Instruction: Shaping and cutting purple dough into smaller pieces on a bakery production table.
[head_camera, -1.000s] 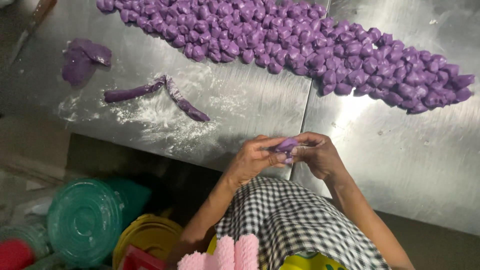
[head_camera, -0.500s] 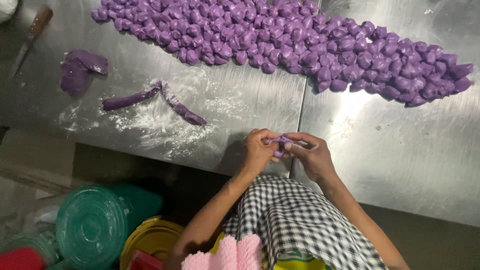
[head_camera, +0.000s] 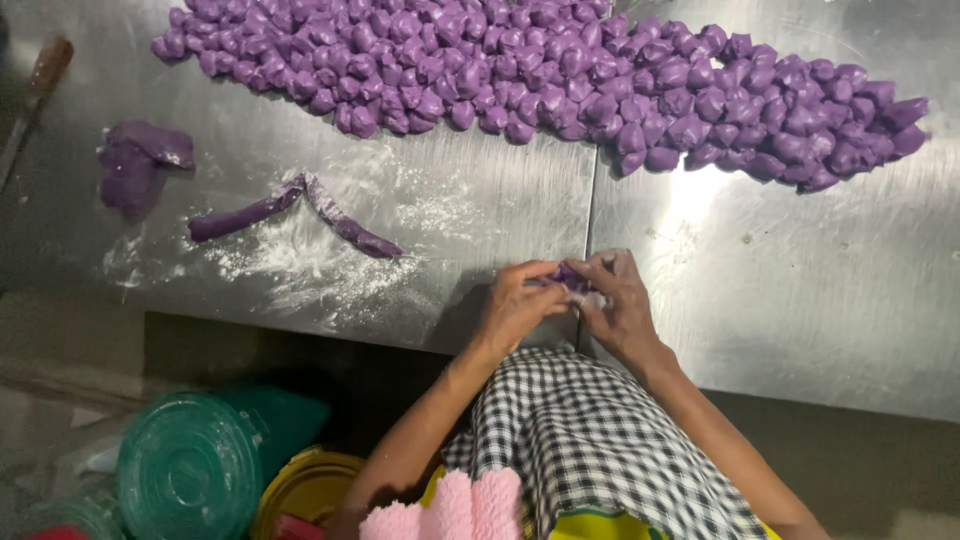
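Both hands meet at the front edge of a steel table (head_camera: 800, 300). My left hand (head_camera: 515, 305) and my right hand (head_camera: 620, 305) pinch a small purple dough piece (head_camera: 570, 277) between the fingertips. A long heap of several shaped purple dough pieces (head_camera: 560, 75) runs across the far side of the table. To the left, a bent rope of purple dough (head_camera: 300, 215) lies on scattered flour. A larger purple dough lump (head_camera: 140, 165) sits further left.
A knife with a brown handle (head_camera: 40, 80) lies at the table's far left. Below the table edge stand a green plastic lid (head_camera: 190, 470) and a yellow bowl (head_camera: 305, 490). A checked cloth (head_camera: 580, 440) covers my lap.
The view has shifted, so the hands sit a little lower in frame and over the table edge. Both hands stay closed on the small dough piece, working it between the fingers.
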